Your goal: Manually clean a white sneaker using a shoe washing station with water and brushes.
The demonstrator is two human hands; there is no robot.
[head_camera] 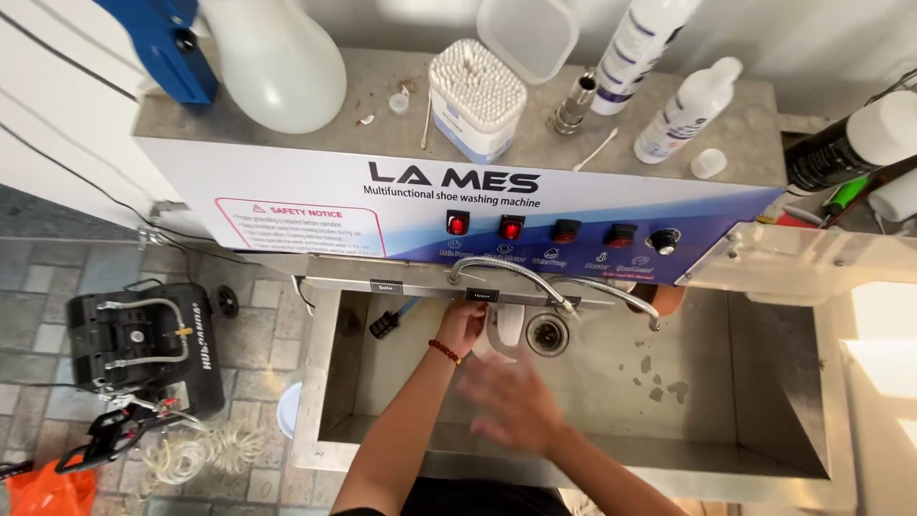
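My left hand [465, 325], with a red bead bracelet at the wrist, grips a white rounded object [510, 326] at the back wall of a steel sink [382, 382], just under a curved metal faucet [521, 275]. My right hand [511, 401] is blurred with motion. It hovers in front of the left hand over the sink floor, fingers apart, holding nothing. The round drain [548, 333] lies just right of the white object.
The machine's white and blue front panel carries red rocker switches [485, 226] and a knob [663, 240]. On its top stand a cotton swab box [475, 96], white bottles [688, 110], a plastic jug [277, 57] and a metal fitting [573, 103]. A black pump unit [143, 344] with hoses sits on the tiled floor at left.
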